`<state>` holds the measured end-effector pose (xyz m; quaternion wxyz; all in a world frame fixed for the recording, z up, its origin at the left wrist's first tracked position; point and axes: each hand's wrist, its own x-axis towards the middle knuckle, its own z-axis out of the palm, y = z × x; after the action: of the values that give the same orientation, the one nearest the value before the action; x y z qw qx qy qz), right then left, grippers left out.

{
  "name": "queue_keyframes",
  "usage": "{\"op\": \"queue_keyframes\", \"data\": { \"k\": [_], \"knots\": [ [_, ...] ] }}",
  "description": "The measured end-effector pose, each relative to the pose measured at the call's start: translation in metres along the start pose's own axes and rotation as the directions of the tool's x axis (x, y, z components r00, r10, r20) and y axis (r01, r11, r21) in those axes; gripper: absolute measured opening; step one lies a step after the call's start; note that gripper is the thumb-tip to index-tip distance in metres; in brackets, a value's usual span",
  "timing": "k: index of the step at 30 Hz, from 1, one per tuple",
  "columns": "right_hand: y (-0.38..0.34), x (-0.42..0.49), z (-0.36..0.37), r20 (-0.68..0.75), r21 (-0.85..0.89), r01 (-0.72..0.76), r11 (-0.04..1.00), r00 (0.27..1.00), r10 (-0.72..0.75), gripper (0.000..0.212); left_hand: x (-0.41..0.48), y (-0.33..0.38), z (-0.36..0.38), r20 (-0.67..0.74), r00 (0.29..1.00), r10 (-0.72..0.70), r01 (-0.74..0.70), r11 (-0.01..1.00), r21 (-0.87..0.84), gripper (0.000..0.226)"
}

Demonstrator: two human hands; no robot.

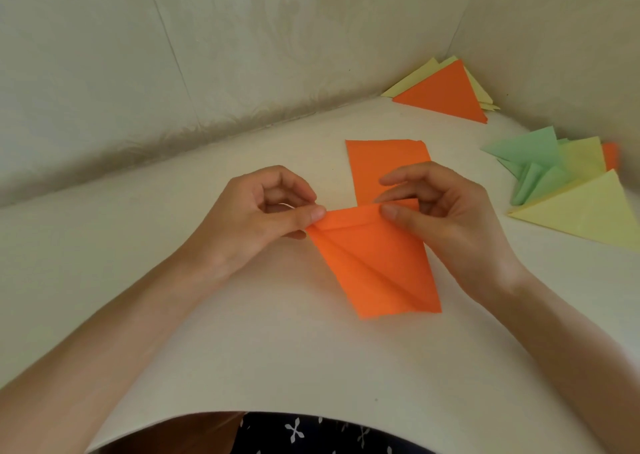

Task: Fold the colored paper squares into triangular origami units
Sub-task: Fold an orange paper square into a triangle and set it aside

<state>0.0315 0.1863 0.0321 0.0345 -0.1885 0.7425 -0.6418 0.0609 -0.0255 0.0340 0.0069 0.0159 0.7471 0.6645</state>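
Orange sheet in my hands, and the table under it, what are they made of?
The orange sheet looks like thin matte paper: it holds sharp creases, and its top edge folds over where the left hand and right hand pinch it. The table looks smooth, off-white and matte, possibly laminate or painted board.

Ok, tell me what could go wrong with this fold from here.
1. The left hand and right hand pinch only the top edge of the orange paper. Its lower part bulges along a diagonal ridge, so pressing it flat may set a skewed crease.
2. The flat orange sheet lies just behind the right hand's fingers and could get nudged or caught in the fold.
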Motion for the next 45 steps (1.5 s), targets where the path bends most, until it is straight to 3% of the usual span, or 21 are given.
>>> {"op": "queue_keyframes", "data": {
  "k": [4,10,13,18,20,24,31,34,37,40,41,42,45],
  "knots": [
    [-0.004,-0.002,0.002,0.034,-0.045,-0.007,0.999,0.999,0.008,0.03,0.0,-0.003,0.001,0.047,0.999,0.002,-0.003,0.999,0.036,0.019],
    [-0.012,-0.001,0.0,0.214,-0.209,-0.207,0.956,0.944,0.252,0.005,-0.001,-0.004,0.003,0.108,0.994,0.032,-0.041,0.996,0.084,0.017],
    [-0.01,0.0,0.0,0.162,-0.154,-0.217,0.964,0.957,0.242,0.011,-0.001,-0.004,0.003,0.093,0.995,0.04,-0.043,0.999,0.031,0.008],
    [-0.01,0.002,-0.007,0.093,-0.01,-0.22,0.975,0.971,0.22,0.006,0.001,-0.004,-0.008,0.232,0.97,0.077,-0.053,0.993,-0.105,0.03],
    [-0.01,0.002,-0.006,0.102,-0.013,-0.218,0.976,0.971,0.218,0.007,0.0,-0.004,-0.008,0.263,0.96,0.099,-0.074,0.992,-0.105,0.025],
    [-0.009,0.001,-0.003,0.117,-0.053,-0.201,0.978,0.972,0.206,0.006,-0.001,-0.002,-0.003,0.212,0.976,0.055,-0.04,0.996,-0.075,0.013],
    [-0.008,-0.001,0.001,0.151,-0.132,-0.059,0.989,0.985,0.079,0.005,-0.002,0.0,0.006,0.128,0.992,0.007,-0.002,0.999,-0.04,0.022],
    [-0.006,-0.002,0.0,0.176,-0.171,-0.042,0.984,0.982,0.073,0.031,-0.003,-0.002,0.009,0.133,0.991,0.008,-0.008,1.0,0.001,0.017],
    [-0.006,-0.002,0.001,0.164,-0.166,-0.075,0.983,0.981,0.102,0.019,-0.003,-0.003,0.01,0.092,0.995,0.041,-0.045,0.998,0.04,0.014],
    [-0.005,0.002,-0.007,0.177,0.003,-0.296,0.955,0.94,0.29,0.071,-0.002,-0.005,0.008,0.029,0.998,0.059,-0.06,0.997,0.038,0.013],
    [-0.005,0.003,-0.008,0.192,0.034,-0.319,0.947,0.932,0.307,0.08,-0.002,-0.005,0.007,0.011,0.998,0.061,-0.061,0.998,0.031,0.012],
    [-0.005,0.003,-0.007,0.193,0.019,-0.294,0.956,0.939,0.285,0.078,-0.002,-0.006,0.006,-0.005,0.998,0.063,-0.062,0.998,0.027,0.012],
    [0.001,0.001,-0.001,0.067,-0.075,-0.207,0.975,0.975,0.212,0.029,-0.002,-0.006,0.006,-0.015,0.999,0.052,-0.052,0.999,0.017,0.013]
  ]
}}
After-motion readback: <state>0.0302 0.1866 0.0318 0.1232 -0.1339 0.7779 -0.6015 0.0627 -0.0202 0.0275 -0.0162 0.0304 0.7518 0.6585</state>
